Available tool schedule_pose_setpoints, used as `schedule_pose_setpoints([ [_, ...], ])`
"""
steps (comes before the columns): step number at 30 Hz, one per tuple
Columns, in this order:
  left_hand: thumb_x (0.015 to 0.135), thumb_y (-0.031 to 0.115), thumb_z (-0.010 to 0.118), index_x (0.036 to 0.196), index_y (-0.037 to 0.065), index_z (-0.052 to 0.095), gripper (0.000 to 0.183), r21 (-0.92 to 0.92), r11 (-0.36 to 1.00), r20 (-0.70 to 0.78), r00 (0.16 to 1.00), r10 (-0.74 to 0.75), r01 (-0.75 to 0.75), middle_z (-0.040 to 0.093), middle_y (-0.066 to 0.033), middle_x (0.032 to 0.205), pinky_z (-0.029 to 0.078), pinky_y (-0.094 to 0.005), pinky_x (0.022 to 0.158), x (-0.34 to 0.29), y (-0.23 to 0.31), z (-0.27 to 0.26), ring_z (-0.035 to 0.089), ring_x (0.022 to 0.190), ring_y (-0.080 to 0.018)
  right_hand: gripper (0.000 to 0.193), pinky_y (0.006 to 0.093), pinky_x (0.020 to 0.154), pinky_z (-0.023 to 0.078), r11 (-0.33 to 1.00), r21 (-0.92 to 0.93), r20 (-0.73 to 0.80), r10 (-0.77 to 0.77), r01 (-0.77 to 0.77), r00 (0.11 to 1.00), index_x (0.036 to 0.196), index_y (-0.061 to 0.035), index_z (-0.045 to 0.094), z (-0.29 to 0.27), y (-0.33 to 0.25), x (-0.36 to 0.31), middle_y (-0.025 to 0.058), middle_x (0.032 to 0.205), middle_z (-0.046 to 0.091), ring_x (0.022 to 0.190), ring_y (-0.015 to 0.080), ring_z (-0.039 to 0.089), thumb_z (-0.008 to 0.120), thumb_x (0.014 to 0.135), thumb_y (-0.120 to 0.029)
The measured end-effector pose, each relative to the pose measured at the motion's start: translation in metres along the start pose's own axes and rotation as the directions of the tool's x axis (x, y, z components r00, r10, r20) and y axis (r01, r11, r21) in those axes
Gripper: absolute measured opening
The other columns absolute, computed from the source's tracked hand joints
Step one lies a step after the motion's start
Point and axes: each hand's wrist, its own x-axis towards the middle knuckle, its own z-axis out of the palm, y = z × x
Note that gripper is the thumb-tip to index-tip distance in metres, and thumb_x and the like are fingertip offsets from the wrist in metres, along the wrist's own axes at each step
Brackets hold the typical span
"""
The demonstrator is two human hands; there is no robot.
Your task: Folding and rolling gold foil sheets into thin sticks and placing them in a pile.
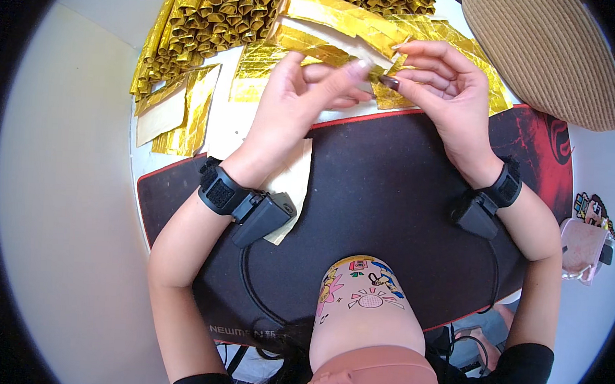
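Note:
In front of me both hands work at a sheet of gold foil paper (349, 19), bent so that its pale inner side shows. My right hand (449, 88) is closed, pinching a narrow folded strip of it between thumb and forefinger. My left hand (301, 99) is closed at the sheet's near left part, its thumb laid across towards the fingers. Motion blurs that thumb's tip, and the exact grip is partly hidden. More gold foil sheets (494, 87) lie under and beside the hands. Each wrist wears a black strap with a small dark box.
Rolled gold foil tubes (212, 23) are heaped at the far left, with folded gold sheets (198, 112) nearer. A pale paper piece (298, 171) lies on the black desk mat (383, 188). A pink tumbler (370, 318) stands close; a woven straw hat (546, 58) is far right.

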Motion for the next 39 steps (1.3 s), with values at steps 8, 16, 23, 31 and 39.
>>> schedule_pose_setpoints([
  [8, 0.09, 0.028, 0.059, 0.116, 0.001, 0.051, 0.038, -0.121, 0.981, -0.29, 0.951, 0.111, -0.151, 0.063, -0.0089, 0.101, 0.056, -0.0264, 0.062, 0.005, 0.0, -0.008, 0.065, 0.08, -0.0145, 0.029, 0.0188, 0.074, 0.052, 0.997, -0.033, 0.07, 0.073, -0.071, 0.995, 0.103, -0.002, 0.061, -0.002, -0.003, -0.001, 0.0054, 0.103, 0.063, 0.084, 0.0076, 0.063, 0.068, 0.075, 0.002],
  [16, 0.088, 0.012, 0.062, 0.119, 0.003, 0.036, 0.041, -0.04, 0.986, -0.371, 0.918, 0.138, -0.164, 0.063, -0.0116, 0.098, 0.056, -0.0244, 0.06, 0.006, -0.002, -0.007, 0.064, 0.081, -0.014, 0.03, 0.0193, 0.075, 0.051, 0.998, -0.026, 0.072, 0.059, -0.057, 0.996, 0.106, -0.0016, 0.06, -0.002, 0.001, -0.001, 0.0063, 0.105, 0.062, 0.083, 0.0073, 0.062, 0.066, 0.076, 0.002],
  [23, 0.088, 0.009, 0.06, 0.112, 0.008, 0.028, 0.04, -0.048, 0.976, -0.372, 0.911, 0.181, -0.213, 0.061, -0.0148, 0.099, 0.056, -0.024, 0.059, 0.005, -0.004, -0.009, 0.064, 0.081, -0.0161, 0.034, 0.0198, 0.076, 0.051, 0.998, -0.02, 0.069, 0.063, -0.062, 0.996, 0.108, -0.0007, 0.058, 0.0, -0.002, -0.002, 0.0076, 0.106, 0.061, 0.082, 0.0074, 0.061, 0.066, 0.076, 0.004],
  [31, 0.088, 0.007, 0.061, 0.103, 0.008, 0.041, 0.025, -0.037, 0.983, -0.304, 0.939, 0.158, -0.177, 0.061, -0.0099, 0.098, 0.056, -0.0234, 0.059, 0.006, -0.002, -0.01, 0.063, 0.083, -0.0114, 0.035, 0.0195, 0.075, 0.051, 1.0, 0.006, 0.068, 0.025, -0.026, 0.997, 0.11, -0.0005, 0.057, -0.005, 0.0, -0.001, 0.0085, 0.109, 0.06, 0.082, 0.0075, 0.062, 0.066, 0.076, 0.004],
  [39, 0.095, 0.022, 0.05, 0.105, 0.005, 0.054, 0.02, -0.087, 0.978, -0.313, 0.937, 0.156, -0.191, 0.062, -0.0081, 0.097, 0.057, -0.0262, 0.066, 0.007, -0.002, -0.017, 0.063, 0.082, -0.0122, 0.038, 0.0188, 0.074, 0.052, 0.996, -0.061, 0.083, 0.076, -0.071, 0.994, 0.114, 0.0001, 0.056, -0.019, 0.0, 0.006, 0.0106, 0.118, 0.058, 0.08, 0.0061, 0.063, 0.064, 0.077, 0.004],
])
